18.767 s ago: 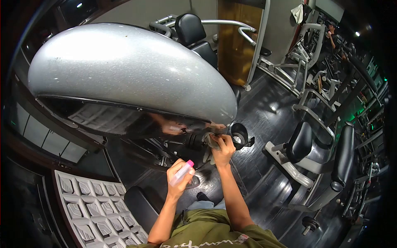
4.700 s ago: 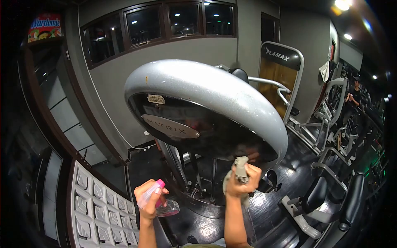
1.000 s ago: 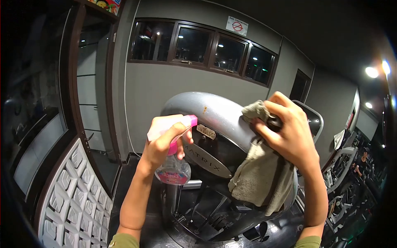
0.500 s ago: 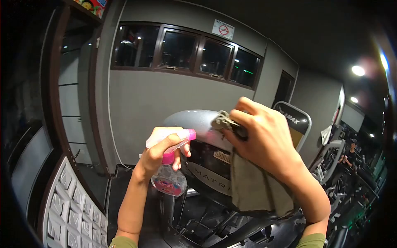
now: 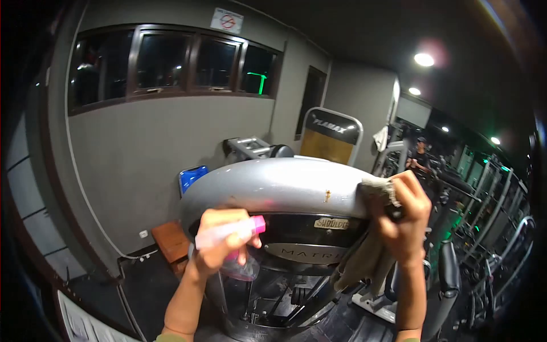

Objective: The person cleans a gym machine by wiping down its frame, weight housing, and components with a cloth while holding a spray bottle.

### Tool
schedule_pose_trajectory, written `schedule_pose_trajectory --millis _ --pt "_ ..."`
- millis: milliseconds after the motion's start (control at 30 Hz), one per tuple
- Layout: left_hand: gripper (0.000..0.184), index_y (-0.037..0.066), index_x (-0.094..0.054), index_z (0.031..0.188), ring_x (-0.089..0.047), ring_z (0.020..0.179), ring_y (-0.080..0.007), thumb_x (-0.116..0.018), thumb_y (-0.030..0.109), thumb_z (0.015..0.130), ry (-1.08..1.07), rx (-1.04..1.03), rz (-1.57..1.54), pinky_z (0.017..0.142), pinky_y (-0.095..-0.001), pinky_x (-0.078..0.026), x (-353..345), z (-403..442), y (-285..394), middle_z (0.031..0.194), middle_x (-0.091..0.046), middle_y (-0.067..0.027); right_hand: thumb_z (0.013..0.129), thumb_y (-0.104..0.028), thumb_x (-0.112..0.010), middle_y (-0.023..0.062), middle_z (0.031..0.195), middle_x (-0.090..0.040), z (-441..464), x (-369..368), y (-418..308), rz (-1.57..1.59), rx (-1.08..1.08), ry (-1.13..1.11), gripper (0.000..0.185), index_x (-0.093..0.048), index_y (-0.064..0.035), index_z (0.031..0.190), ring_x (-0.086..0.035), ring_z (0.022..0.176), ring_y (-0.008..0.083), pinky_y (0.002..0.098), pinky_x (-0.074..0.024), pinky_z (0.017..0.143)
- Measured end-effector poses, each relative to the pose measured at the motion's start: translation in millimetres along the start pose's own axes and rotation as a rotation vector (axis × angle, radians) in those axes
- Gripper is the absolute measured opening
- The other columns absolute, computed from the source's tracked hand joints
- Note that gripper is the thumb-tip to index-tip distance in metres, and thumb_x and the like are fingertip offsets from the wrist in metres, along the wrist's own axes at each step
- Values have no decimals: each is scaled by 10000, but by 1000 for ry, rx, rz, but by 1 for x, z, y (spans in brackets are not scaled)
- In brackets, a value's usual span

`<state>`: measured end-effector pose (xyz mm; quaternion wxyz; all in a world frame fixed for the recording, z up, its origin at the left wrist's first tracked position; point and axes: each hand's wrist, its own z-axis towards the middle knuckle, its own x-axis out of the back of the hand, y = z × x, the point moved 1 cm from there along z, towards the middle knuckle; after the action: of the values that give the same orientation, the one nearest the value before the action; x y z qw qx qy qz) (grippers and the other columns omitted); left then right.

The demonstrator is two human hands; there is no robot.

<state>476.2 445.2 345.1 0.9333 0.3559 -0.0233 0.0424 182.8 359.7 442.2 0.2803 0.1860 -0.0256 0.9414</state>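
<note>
My left hand (image 5: 219, 242) is wrapped round the neck of a spray bottle (image 5: 242, 269) with a pink and white trigger head and a clear body. The nozzle points right, in front of the gym machine's black panel. A grey-green cloth (image 5: 364, 259) is bunched in my right hand (image 5: 405, 214), its loose end hanging down. That hand presses the cloth at the right end of the machine's curved silver top cover (image 5: 273, 176). A brownish mark (image 5: 327, 196) shows on the silver surface. Below it, the panel carries a small label (image 5: 332, 223) and a MATRIX nameplate (image 5: 302, 253).
Behind the machine stands a board marked PLAMAX (image 5: 333, 134). A wooden box (image 5: 171, 242) and a blue object (image 5: 192, 178) are by the wall at left. Further back at right, a person (image 5: 420, 157) is among several gym machines.
The view has swung right, showing more of the silver cover. My right hand has moved with the cloth to the cover's right end. My left hand still grips the spray bottle.
</note>
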Motion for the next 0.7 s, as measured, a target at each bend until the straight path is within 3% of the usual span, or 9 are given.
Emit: schedule_pose_trajectory --millis 133,233,333,467,500,700 --pt "329 -98 -680 800 -596 470 -140 -596 216 849 51 -22 -33 459 -251 -457 -1 -5 -5 730 -671 -132 701 -95 -805 68 864 -624 2 -31 -43 -80 172 60 264 -733 -91 955 -648 684 217 346 -535 599" --pt "332 -98 -682 798 -591 456 -135 -597 219 846 61 -39 -37 453 -245 -450 -1 -7 -7 710 -667 -130 645 -96 -817 48 877 -626 -4 -42 -62 -133 233 14 396 -756 -151 1032 -660 701 192 329 -542 602" --pt "335 -94 -683 779 -585 447 -131 -594 222 846 86 -45 -42 448 -240 -442 0 -8 -10 693 -663 -125 625 -77 -841 84 881 -646 -18 -32 -53 -97 88 27 391 -773 -114 1008 -670 762 226 345 -539 657" --pt "325 -84 -682 752 -584 442 -126 -599 214 851 116 -8 -53 445 -240 -438 3 -10 -13 680 -661 -121 685 15 -765 112 849 -648 -34 -16 -43 -51 -190 209 230 -694 -6 903 -671 778 249 315 -516 730" --pt "320 -82 -682 747 -583 441 -125 -602 210 851 109 -7 -40 444 -240 -437 3 -10 -13 679 -662 -120 671 -36 -775 120 886 -671 -36 -18 -40 -5 -233 255 323 -704 -45 986 -678 786 293 357 -528 725" --pt "331 -96 -677 749 -583 444 -131 -602 206 860 121 18 -69 444 -246 -453 2 -7 -9 671 -664 -131 674 -56 -798 96 879 -654 -24 -49 -72 -50 -34 159 349 -710 -88 1010 -666 772 279 375 -540 677"
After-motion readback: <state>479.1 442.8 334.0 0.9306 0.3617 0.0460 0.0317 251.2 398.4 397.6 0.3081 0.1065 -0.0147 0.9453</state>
